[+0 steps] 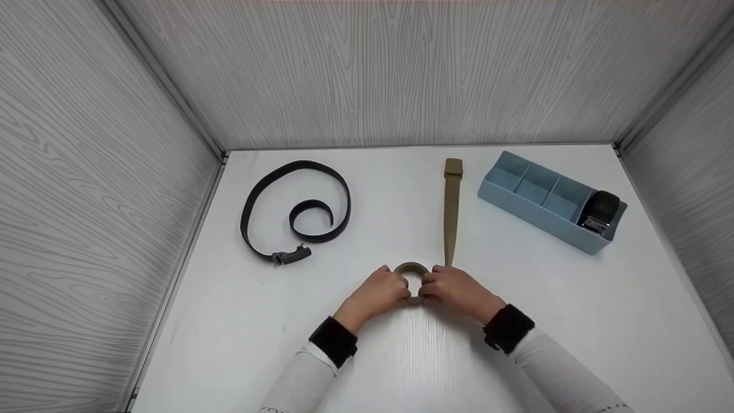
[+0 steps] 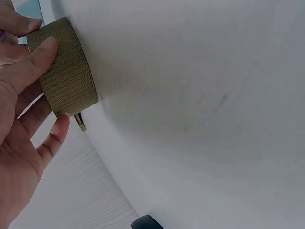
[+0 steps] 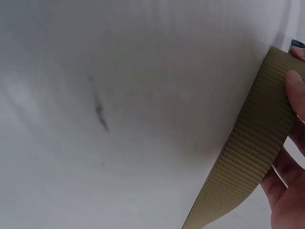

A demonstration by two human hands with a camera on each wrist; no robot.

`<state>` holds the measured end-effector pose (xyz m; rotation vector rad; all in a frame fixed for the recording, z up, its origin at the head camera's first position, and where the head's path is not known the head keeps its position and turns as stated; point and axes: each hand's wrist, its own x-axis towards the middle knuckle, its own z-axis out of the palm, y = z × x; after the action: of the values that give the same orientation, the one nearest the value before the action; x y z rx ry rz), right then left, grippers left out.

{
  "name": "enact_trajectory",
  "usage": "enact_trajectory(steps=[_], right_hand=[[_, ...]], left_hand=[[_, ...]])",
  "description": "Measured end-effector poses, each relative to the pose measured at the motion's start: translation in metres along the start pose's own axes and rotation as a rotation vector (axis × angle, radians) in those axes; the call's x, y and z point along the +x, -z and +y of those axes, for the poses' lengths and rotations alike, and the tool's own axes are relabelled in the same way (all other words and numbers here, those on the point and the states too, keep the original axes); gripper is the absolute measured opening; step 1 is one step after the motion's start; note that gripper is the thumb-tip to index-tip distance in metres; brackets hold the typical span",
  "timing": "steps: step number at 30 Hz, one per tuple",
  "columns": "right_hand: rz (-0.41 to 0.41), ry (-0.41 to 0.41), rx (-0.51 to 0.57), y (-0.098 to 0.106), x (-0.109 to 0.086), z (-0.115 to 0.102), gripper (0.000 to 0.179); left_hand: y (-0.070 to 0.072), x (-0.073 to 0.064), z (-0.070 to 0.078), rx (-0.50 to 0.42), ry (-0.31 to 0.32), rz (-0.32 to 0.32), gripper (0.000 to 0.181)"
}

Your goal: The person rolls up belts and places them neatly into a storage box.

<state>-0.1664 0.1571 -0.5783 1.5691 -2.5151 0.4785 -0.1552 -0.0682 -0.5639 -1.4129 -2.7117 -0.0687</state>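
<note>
A tan webbing belt (image 1: pixel 452 212) lies on the white table, its far part stretched straight away from me to a tan buckle (image 1: pixel 453 167). The near part is bent into a round loop standing on its edge between my hands. My left hand (image 1: pixel 379 291) grips the loop's left side; in the left wrist view its thumb (image 2: pixel 45 52) presses the ribbed outer face of the webbing. On the right side, where the straight part meets the loop, my right hand (image 1: pixel 459 291) pinches the webbing. The right wrist view shows the band (image 3: pixel 248 148) running out from the fingers.
A black belt (image 1: pixel 301 165) lies loosely curled at the left, with its dark buckle (image 1: pixel 292 254) toward me. At the right stands a blue divided box (image 1: pixel 539 218); its right-end compartment holds a black rolled item (image 1: pixel 601 207) with a shiny metal part. Grey wood-grain panels (image 1: pixel 367 74) enclose the table.
</note>
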Motion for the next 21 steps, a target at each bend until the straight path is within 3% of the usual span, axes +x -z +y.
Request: enact_trajectory(steps=[4,12,21], right_hand=[[0.008,-0.04,0.033,0.0041,-0.001,0.003,0.017],[0.036,-0.024,-0.037,0.0003,0.0031,-0.0021,0.008],[-0.005,-0.082,0.101,0.0066,-0.0005,0.0038,0.019]], left_hand=[[-0.0013,-0.0001,-0.002,0.013,0.006,-0.016,0.014],[0.0004,0.0011,0.0,-0.004,-0.002,0.006,0.009],[0.0006,-0.001,-0.0042,0.041,-0.02,0.021,0.01]])
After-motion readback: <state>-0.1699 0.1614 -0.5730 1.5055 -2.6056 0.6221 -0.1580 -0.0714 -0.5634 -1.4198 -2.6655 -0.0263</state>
